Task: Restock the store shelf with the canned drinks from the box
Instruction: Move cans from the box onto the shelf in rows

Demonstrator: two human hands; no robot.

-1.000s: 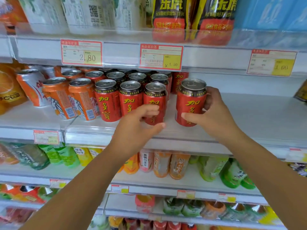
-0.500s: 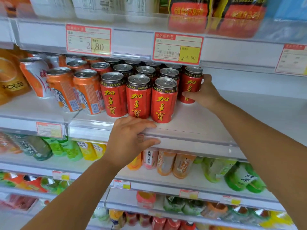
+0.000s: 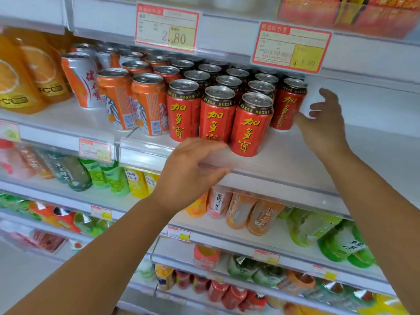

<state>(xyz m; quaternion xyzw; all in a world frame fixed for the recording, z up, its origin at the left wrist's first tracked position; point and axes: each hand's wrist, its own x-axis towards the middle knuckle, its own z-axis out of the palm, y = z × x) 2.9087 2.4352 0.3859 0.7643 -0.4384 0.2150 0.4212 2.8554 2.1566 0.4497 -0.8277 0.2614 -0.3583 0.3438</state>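
Note:
Several red cans (image 3: 217,114) with yellow characters stand in rows on the white shelf (image 3: 295,169). One more red can (image 3: 287,105) stands upright at the right end, set back behind the front row. My right hand (image 3: 322,126) hovers just right of it, fingers spread, holding nothing. My left hand (image 3: 193,169) rests on the shelf's front lip below the front cans, empty. The box is out of view.
Orange cans (image 3: 147,105) and orange juice packs (image 3: 20,73) fill the shelf's left side. Price tags (image 3: 167,27) hang from the shelf above. Bottled drinks (image 3: 250,212) lie on the lower shelves. Bare shelf stretches right of the red cans.
My right hand pushed the red can back into the right-hand row, then let go and drew away. My left hand dropped from the front can to the shelf lip.

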